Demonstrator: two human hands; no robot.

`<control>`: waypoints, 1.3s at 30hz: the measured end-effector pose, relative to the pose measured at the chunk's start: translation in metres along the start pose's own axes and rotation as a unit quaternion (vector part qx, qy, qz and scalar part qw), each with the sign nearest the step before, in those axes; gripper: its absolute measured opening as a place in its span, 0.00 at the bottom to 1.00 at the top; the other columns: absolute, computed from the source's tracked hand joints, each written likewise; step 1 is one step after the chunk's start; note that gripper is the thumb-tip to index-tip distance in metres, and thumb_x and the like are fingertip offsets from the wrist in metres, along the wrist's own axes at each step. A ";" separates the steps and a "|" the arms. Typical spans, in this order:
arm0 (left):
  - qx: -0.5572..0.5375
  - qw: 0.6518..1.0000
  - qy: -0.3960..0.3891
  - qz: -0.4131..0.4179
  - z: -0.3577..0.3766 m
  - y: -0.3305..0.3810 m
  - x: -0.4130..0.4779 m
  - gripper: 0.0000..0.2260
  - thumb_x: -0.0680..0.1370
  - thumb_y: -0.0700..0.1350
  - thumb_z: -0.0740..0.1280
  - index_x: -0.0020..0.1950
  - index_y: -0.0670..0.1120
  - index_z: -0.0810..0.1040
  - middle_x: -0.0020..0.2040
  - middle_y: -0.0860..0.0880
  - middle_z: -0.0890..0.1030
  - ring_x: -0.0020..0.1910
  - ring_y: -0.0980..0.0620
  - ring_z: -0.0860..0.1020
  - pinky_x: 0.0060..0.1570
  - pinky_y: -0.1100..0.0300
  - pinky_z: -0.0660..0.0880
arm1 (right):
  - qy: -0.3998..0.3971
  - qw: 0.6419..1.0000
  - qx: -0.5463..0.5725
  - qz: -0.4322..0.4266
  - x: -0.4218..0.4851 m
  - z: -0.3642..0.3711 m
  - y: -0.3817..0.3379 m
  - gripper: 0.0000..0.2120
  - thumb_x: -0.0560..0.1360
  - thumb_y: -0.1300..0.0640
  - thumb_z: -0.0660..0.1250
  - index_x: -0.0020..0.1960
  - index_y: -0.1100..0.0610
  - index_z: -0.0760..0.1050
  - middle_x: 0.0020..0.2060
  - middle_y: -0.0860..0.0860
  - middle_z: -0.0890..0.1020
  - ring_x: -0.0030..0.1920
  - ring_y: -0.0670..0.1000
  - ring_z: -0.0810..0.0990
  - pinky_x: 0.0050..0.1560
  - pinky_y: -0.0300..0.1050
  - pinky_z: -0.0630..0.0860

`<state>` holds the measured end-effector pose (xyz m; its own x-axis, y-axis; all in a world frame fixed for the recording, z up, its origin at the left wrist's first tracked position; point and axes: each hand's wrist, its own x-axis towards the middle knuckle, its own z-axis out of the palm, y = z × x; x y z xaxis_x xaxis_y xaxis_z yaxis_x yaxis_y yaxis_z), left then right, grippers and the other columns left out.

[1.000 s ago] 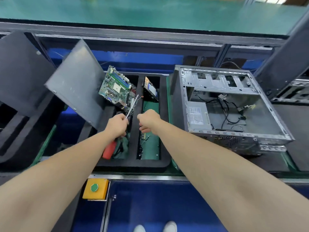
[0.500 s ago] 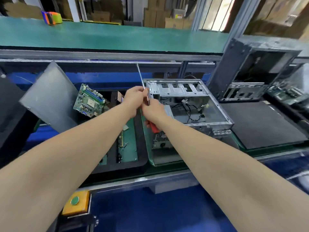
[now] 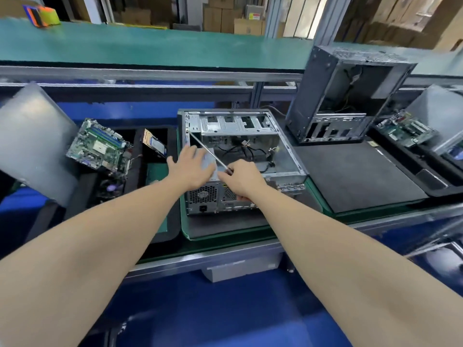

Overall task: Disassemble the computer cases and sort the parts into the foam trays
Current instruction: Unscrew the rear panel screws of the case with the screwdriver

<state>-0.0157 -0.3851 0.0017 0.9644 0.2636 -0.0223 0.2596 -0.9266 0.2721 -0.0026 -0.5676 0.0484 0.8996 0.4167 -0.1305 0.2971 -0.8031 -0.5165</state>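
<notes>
Grey sheet steel makes up the open case (image 3: 284,139), which lies on its side on a green-edged mat in the middle of the bench, just right of the black foam tray (image 3: 140,159). A motherboard (image 3: 100,146) and a card (image 3: 155,146) already lean in the tray.

The left hand (image 3: 193,166) has its fingers straight and spread over the top of the power supply (image 3: 208,196) in the case's near-left corner; whether the palm actually bears on it cannot be told. The right hand (image 3: 244,180) is curled round the handle of a screwdriver (image 3: 208,151). Its long shaft slants up and left, with the tip at the case's far-left corner beside the drive cage (image 3: 233,123).

The step looks like undoing a screw at that corner. To do it well, I would bring the shaft square to the screw head before turning, since a slanted bit is likely to slip. Push along the shaft, and let the left hand steady the power supply so the case does not shift. Keep the loose black cables (image 3: 248,151) away from the tip.

Nothing written can be read. The pale label under the left hand and a red-and-white sticker on a carton (image 3: 258,17) behind the bench are both too blurred.
</notes>
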 end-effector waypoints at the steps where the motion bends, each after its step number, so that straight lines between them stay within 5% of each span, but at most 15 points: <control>1: 0.005 1.000 0.003 -0.001 0.001 -0.001 -0.001 0.31 0.79 0.66 0.48 0.80 0.55 0.59 0.81 0.51 0.57 0.82 0.51 0.50 0.73 0.31 0.51 | 0.003 1.000 0.006 -0.001 0.000 0.000 0.001 0.21 0.82 0.45 0.66 0.35 0.54 0.69 0.30 0.54 0.78 0.35 0.61 0.85 0.44 0.60 0.85; 6: -0.012 0.999 0.034 -0.009 0.001 0.004 -0.016 0.31 0.78 0.65 0.49 0.78 0.53 0.62 0.74 0.49 0.64 0.77 0.49 0.56 0.70 0.35 0.57 | -0.025 0.999 0.034 -0.001 -0.001 -0.005 0.003 0.18 0.81 0.47 0.68 0.38 0.57 0.71 0.27 0.55 0.80 0.24 0.55 0.83 0.32 0.51 0.84; 15: -0.030 0.997 0.071 -0.025 0.011 0.012 -0.052 0.32 0.82 0.64 0.55 0.82 0.51 0.60 0.78 0.46 0.62 0.80 0.47 0.55 0.74 0.40 0.59 | -0.085 0.996 0.022 0.034 -0.013 -0.010 -0.004 0.09 0.81 0.59 0.64 0.46 0.64 0.76 0.26 0.60 0.83 0.22 0.56 0.81 0.23 0.44 0.77; 20: -0.037 0.997 0.070 0.018 0.004 0.004 -0.060 0.30 0.83 0.63 0.58 0.82 0.51 0.62 0.80 0.48 0.63 0.80 0.49 0.58 0.76 0.45 0.62 | -0.123 0.987 0.090 0.054 -0.019 -0.006 -0.007 0.06 0.81 0.62 0.63 0.48 0.65 0.74 0.23 0.61 0.80 0.32 0.62 0.84 0.42 0.61 0.86; 23: -0.035 0.997 0.066 0.017 0.004 0.006 -0.060 0.29 0.83 0.61 0.58 0.81 0.51 0.63 0.79 0.48 0.63 0.79 0.49 0.59 0.75 0.46 0.62 | -0.114 0.989 0.087 0.037 -0.022 -0.002 -0.002 0.06 0.81 0.61 0.64 0.51 0.66 0.75 0.26 0.61 0.83 0.36 0.62 0.88 0.41 0.64 0.86; 31: -0.106 0.991 0.076 0.002 0.008 0.017 -0.068 0.29 0.83 0.57 0.61 0.81 0.46 0.64 0.76 0.47 0.64 0.78 0.47 0.60 0.76 0.46 0.62 | -0.022 0.997 0.077 -0.023 -0.032 0.007 0.018 0.11 0.82 0.56 0.65 0.44 0.60 0.77 0.26 0.55 0.83 0.22 0.48 0.82 0.23 0.39 0.74; 39: -0.105 0.991 0.077 -0.023 0.007 0.026 -0.073 0.29 0.83 0.58 0.60 0.81 0.47 0.63 0.77 0.47 0.63 0.78 0.48 0.60 0.75 0.43 0.62 | 0.012 0.995 0.094 -0.017 -0.034 0.010 0.023 0.12 0.82 0.53 0.68 0.47 0.62 0.80 0.26 0.54 0.84 0.22 0.47 0.82 0.35 0.48 0.85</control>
<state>-0.0790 -0.4301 0.0034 0.9282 0.3574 0.1034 0.2715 -0.8407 0.4686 -0.0294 -0.5962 0.0328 0.8984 0.4297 -0.0905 0.2645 -0.6941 -0.6695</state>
